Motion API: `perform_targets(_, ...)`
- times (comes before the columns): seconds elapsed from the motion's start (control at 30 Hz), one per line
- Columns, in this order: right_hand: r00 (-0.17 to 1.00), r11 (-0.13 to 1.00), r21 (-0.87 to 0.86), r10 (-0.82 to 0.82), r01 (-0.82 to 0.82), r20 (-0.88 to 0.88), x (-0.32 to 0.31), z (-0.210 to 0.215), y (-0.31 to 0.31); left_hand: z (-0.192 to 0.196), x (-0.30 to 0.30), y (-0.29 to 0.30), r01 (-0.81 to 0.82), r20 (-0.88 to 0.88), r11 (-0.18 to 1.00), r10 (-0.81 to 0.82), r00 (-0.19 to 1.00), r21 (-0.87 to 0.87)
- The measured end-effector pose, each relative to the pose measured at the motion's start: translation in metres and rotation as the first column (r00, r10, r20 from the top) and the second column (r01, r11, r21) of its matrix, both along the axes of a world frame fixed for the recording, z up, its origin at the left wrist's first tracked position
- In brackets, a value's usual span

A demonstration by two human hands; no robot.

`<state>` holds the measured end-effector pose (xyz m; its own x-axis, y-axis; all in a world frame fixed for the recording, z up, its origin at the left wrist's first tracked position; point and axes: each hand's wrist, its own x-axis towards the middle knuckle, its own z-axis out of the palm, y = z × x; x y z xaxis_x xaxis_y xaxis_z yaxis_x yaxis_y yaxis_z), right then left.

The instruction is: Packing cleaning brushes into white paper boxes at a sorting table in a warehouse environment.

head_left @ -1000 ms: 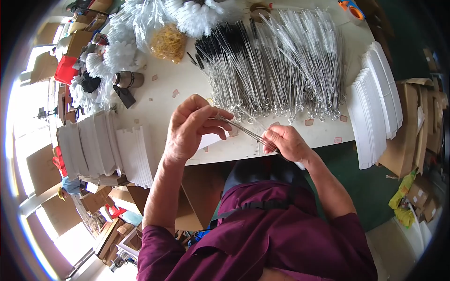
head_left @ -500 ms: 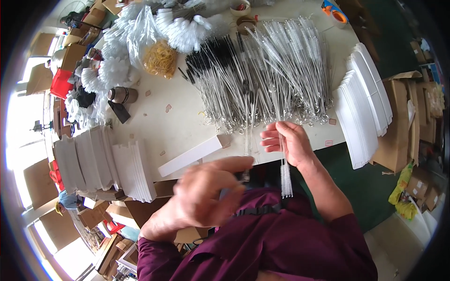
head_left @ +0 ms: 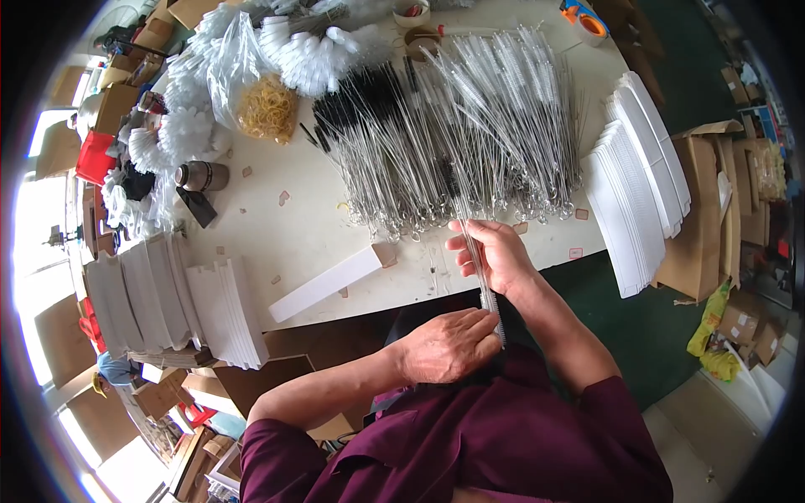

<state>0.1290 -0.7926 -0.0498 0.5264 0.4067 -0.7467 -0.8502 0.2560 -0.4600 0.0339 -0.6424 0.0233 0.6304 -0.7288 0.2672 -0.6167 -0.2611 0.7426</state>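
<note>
My right hand [head_left: 499, 256] is wrapped round a few thin wire cleaning brushes [head_left: 482, 277], held upright in front of my body at the table edge. My left hand [head_left: 450, 345] is closed on their lower, white-bristled end, its fingertips partly turned away from view. Just beyond lies a wide pile of wire-handled brushes, with black bristles [head_left: 365, 96] on the left and white bristles [head_left: 524, 71] on the right. Their looped wire ends point toward me. A long narrow white box [head_left: 327, 285] rests on the table left of my hands.
White flat cartons are stacked at the left [head_left: 226, 314] and right [head_left: 633, 201] table edges. Toward the far left are a bag of yellow rubber bands [head_left: 267, 109], bundled white-bristled brushes [head_left: 323, 54] and a metal flask [head_left: 203, 175]. An orange-and-blue tape dispenser [head_left: 587, 21] sits far right.
My left hand has moved right and down, from a blurred position apart, onto the bristled end of the brushes. My right hand has shifted slightly left with them. The view has shifted a little.
</note>
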Motion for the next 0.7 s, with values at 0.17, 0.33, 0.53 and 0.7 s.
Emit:
perform_targets(0.17, 0.998, 0.999, -0.051, 0.012, -0.008, 0.068, -0.002, -0.007, 0.000, -0.011, -0.005, -0.010, 0.021, 0.019, 1.000, -0.021, 1.000, -0.016)
perform_targets(0.33, 0.995, 0.997, -0.037, 0.073, -0.070, 0.071, -0.004, -0.009, -0.003, -0.019, -0.008, -0.017, 0.015, 0.049, 0.999, -0.013, 0.999, -0.044)
perform_targets(0.53, 0.785, 0.906, -0.417, 0.308, -0.069, 0.538, -0.017, -0.015, -0.008, -0.036, -0.016, 0.032, -0.466, -0.178, 0.884, 0.464, 0.868, 0.032)
perform_targets(0.7, 0.571, 0.739, -0.673, 0.536, 0.039, 0.622, -0.026, 0.004, -0.015, -0.067, -0.020, 0.112, -0.759, -0.005, 0.488, 0.843, 0.539, 0.430)
